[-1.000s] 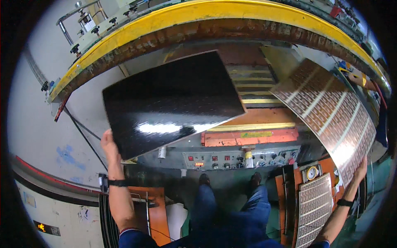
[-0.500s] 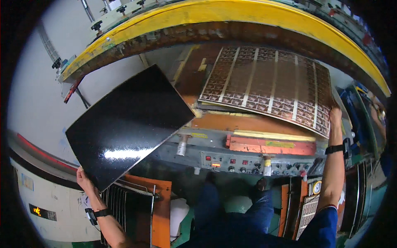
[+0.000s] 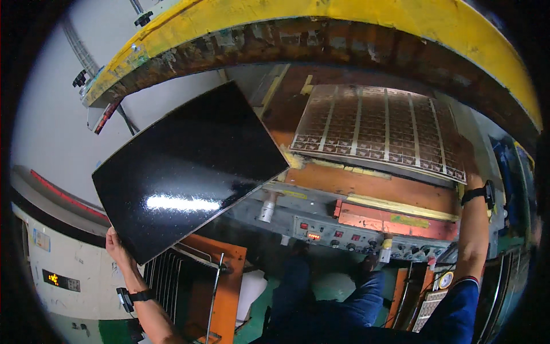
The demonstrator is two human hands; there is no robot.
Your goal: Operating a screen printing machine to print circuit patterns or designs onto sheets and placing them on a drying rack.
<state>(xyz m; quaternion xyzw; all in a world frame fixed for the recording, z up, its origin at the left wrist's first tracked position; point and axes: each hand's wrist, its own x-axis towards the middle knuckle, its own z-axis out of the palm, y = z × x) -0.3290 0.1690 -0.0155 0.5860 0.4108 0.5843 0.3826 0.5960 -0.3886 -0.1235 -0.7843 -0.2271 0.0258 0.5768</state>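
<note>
My left hand (image 3: 116,246) is closed on the lower left corner of a glossy black panel (image 3: 189,155), a rigid rectangular sheet held tilted, with a bright reflection across it. Its right corner reaches the near left edge of the machine bed. My right hand (image 3: 474,179) is at the near right corner of a copper-coloured patterned panel (image 3: 372,123), which has pale stripes between rows of small repeated shapes. That panel is over the brown machine bed (image 3: 366,179). The fingers of my right hand are mostly hidden in shadow at the panel's edge.
A large yellow-edged frame (image 3: 286,17) arches over the bed. Along the near side run a control panel (image 3: 344,236) with red switches and a reddish bar (image 3: 395,221). An orange board and wire rack (image 3: 226,286) stand below left. A white machine (image 3: 63,258) stands at left.
The view has shifted, so the yellow frame looks larger and lower. The copper-coloured panel sits farther under the frame, with my right hand still at its edge. The black panel remains in my left hand.
</note>
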